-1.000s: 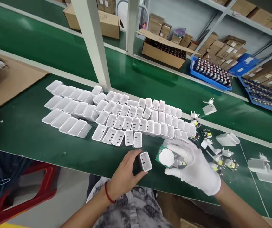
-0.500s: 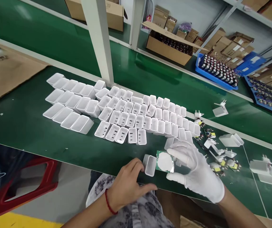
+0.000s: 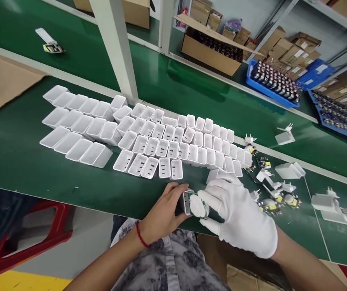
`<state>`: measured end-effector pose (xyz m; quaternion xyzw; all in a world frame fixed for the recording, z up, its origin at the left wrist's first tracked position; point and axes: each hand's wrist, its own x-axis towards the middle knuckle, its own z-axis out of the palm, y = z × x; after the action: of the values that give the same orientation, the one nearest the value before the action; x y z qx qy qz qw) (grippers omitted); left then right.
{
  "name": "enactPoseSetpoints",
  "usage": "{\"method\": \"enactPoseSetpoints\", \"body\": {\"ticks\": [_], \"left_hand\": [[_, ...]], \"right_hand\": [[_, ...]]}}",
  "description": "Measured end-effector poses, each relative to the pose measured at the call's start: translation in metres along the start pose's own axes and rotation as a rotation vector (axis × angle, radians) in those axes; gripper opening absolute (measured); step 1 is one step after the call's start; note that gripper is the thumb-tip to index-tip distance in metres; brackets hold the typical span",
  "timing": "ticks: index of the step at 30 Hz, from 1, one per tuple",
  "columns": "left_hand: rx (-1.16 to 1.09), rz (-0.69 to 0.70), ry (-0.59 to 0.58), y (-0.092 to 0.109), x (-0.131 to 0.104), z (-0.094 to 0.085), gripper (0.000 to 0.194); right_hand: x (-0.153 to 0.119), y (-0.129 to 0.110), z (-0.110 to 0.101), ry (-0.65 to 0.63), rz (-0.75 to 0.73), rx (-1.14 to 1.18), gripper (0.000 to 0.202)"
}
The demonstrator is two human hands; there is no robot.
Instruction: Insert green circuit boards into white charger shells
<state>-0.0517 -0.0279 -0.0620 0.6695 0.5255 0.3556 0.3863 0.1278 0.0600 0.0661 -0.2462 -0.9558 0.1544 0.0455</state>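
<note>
My bare left hand (image 3: 169, 210) is closed around a white plastic case (image 3: 187, 203), its open end turned to the right. In my white-gloved right hand (image 3: 231, 214) a green circuit board (image 3: 197, 205) with a round white patch is pinched between thumb and fingers. The board's left edge is right at the mouth of the case; whether it is inside cannot be made out. Just behind the glove stands another white case (image 3: 213, 176). Rows of open white cases (image 3: 161, 148) stand beyond both hands.
Loose circuit boards and plug pieces (image 3: 278, 198) lie to the right, near white cases (image 3: 290, 170). A white post (image 3: 114, 48) rises behind the rows. Blue trays (image 3: 272, 85) and an open cardboard box (image 3: 211, 52) sit at the back. A red stool (image 3: 49, 230) is at lower left.
My left hand has closed on the case and tilted it up toward the board. My right hand has brought the board left to the case's mouth. A part now lies on the upper left ledge.
</note>
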Motion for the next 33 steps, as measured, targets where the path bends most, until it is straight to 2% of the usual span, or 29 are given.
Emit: {"method": "enactPoseSetpoints", "body": {"ticks": [4,8,18,26,33], "left_hand": [[0.054,0.059,0.058,-0.005,0.003,0.000,0.066],[0.045,0.047,0.068,-0.007,0.004,0.002,0.060],[0.017,0.064,0.081,-0.006,0.003,0.004,0.059],[0.020,0.089,0.095,-0.006,0.005,0.003,0.059],[0.011,0.073,0.090,-0.006,0.003,0.003,0.059]], "right_hand": [[0.008,0.000,0.000,-0.017,0.000,-0.045,0.036],[0.011,0.003,0.000,-0.029,-0.053,-0.175,0.031],[0.017,0.002,0.004,-0.265,-0.170,-0.499,0.025],[0.017,-0.001,0.009,-0.252,-0.188,-0.566,0.018],[0.012,-0.007,0.016,-0.265,-0.191,-0.723,0.013]]}}
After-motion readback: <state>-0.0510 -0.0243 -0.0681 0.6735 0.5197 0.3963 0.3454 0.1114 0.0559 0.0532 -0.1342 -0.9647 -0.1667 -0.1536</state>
